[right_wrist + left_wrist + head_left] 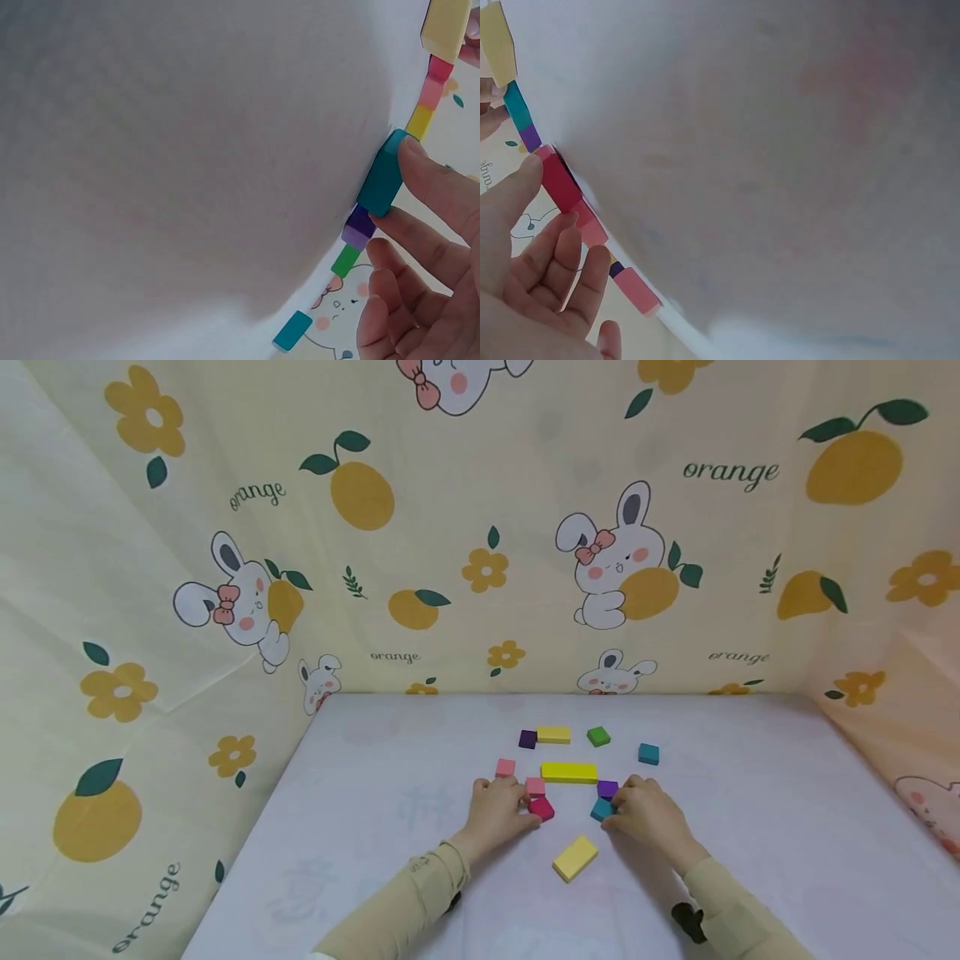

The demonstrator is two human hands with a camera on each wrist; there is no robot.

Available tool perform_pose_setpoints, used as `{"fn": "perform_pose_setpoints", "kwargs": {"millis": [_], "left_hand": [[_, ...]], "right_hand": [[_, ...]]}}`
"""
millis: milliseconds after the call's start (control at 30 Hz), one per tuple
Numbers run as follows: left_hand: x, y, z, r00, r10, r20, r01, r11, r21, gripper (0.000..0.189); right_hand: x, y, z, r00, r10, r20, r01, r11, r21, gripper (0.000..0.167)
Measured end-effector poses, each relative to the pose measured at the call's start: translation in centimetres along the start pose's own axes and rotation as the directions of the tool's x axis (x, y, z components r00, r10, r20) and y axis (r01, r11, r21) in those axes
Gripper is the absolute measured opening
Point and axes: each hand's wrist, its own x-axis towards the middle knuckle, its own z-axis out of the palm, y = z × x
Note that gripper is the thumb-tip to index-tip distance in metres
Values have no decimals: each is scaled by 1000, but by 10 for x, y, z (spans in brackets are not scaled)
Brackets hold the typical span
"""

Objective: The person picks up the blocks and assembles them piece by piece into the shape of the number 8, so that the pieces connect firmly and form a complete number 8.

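Observation:
My left hand (495,810) holds a crimson block (542,810) on the white table, thumb at one end and index finger at the other in the left wrist view. Right behind that block is a pink block (536,787). Across from it, my right hand (648,814) pinches a teal block (384,174) between thumb and index finger. A purple block (607,789) lies just behind the teal one. Beyond both hands a long yellow block (570,772) lies crosswise. Closer to me, between the forearms, a pale yellow block (575,859) lies at an angle.
Another pink block (506,767) lies behind my left hand. Farther back are a dark purple block (528,739) touching a yellow block (553,735), a green block (598,737) and a second teal block (648,754). A printed cloth (450,552) hangs behind the table.

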Motion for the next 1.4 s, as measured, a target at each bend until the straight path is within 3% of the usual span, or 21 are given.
{"fn": "perform_pose_setpoints", "kwargs": {"millis": [500,800,1233,1400], "left_hand": [[3,-6,-4,1000,-26,2,26,998,-62,31],[1,-3,-2,999,-30,27,31,999,-35,29],[1,1,-2,999,-30,26,31,999,-39,28],[1,1,-1,999,-25,24,25,999,-27,28]], "right_hand": [[3,-1,-2,1000,26,15,-26,1000,6,39],[-5,2,-2,1000,9,14,-10,1000,18,26],[-8,-3,-6,1000,-3,-10,3,1000,13,24],[-9,-12,-4,997,-45,65,40,996,74,22]]}}
